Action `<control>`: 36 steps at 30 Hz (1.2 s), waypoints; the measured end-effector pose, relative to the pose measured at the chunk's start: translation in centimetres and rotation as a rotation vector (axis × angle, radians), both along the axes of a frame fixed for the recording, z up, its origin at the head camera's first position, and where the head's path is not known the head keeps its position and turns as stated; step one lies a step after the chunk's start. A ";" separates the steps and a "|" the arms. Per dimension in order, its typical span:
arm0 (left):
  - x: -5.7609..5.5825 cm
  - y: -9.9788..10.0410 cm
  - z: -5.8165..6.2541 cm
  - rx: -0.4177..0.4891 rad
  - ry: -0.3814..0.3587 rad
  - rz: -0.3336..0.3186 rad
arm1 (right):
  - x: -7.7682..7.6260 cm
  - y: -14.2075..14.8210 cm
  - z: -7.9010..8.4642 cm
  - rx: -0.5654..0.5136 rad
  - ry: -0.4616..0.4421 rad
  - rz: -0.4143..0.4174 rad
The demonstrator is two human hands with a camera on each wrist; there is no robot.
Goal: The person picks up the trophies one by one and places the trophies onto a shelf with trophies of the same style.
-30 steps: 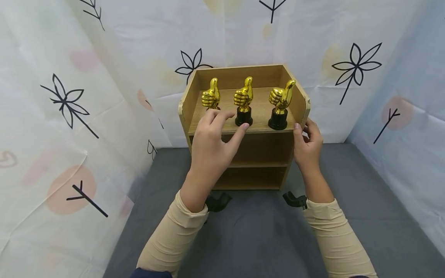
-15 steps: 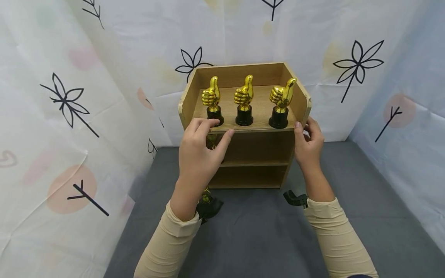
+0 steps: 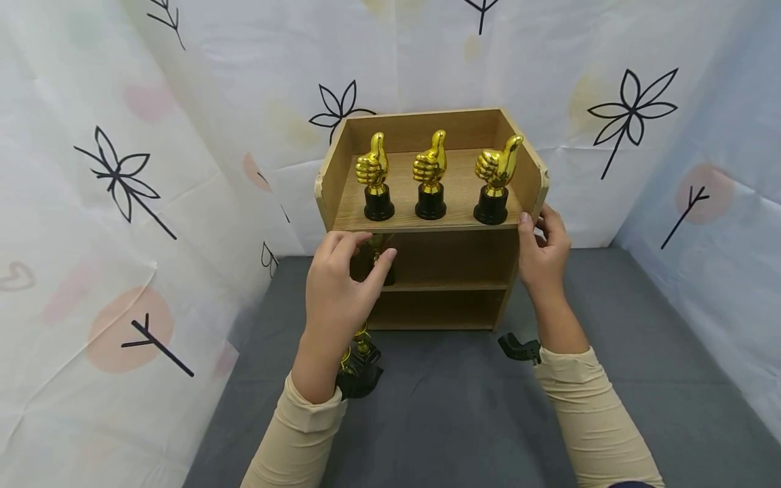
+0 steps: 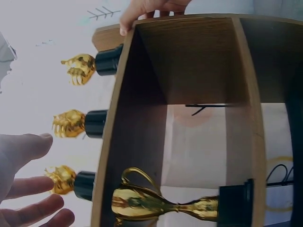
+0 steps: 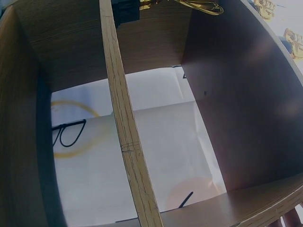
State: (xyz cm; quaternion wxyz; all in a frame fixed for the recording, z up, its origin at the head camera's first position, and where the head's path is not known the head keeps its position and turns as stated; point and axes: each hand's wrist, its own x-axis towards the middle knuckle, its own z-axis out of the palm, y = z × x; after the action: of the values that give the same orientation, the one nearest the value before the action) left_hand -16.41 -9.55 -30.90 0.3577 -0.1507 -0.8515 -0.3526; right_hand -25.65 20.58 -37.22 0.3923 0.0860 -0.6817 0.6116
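A small wooden shelf point(image 3: 460, 177) bears three gold thumbs-up trophies on black bases, the left trophy point(image 3: 374, 177), the middle trophy point(image 3: 430, 176) and the right trophy point(image 3: 495, 179), in a row on its top. My left hand point(image 3: 334, 295) is in front of the shelf's left side, fingers and thumb apart, holding nothing. Behind it, on the middle level, stands a gold trophy cup point(image 4: 137, 202) with a black base, mostly hidden in the head view. My right hand point(image 3: 544, 259) grips the shelf's right side, thumb at the front; in the right wrist view only its fingers point(image 5: 291, 218) show.
More gold trophy cups point(image 3: 363, 342) with dark bases stand on the grey tabletop point(image 3: 451, 407) beside my left wrist, partly covered by the dark wrist mount point(image 3: 360, 381). A patterned white cloth point(image 3: 268, 61) hangs behind and at the sides.
My left hand has moved left and down, away from the left thumbs-up trophy, whose base now shows. The cups by my left wrist have come into view. My right hand stays put.
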 end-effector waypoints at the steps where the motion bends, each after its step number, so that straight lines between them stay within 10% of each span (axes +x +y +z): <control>1: 0.0 -0.1 -0.2 -0.001 -0.004 0.003 | 0.0 0.0 0.0 0.002 0.001 -0.002; 36: 0.6 -3.6 -6.0 -0.065 -0.237 0.093 | 0.0 -0.3 0.1 -0.026 0.022 -0.007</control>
State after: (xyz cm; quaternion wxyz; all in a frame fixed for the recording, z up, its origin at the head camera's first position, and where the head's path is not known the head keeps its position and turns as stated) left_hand -15.84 -13.11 -36.89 0.2655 -0.0799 -0.9048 -0.3232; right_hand -25.66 20.32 -37.12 0.4030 0.0854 -0.6695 0.6181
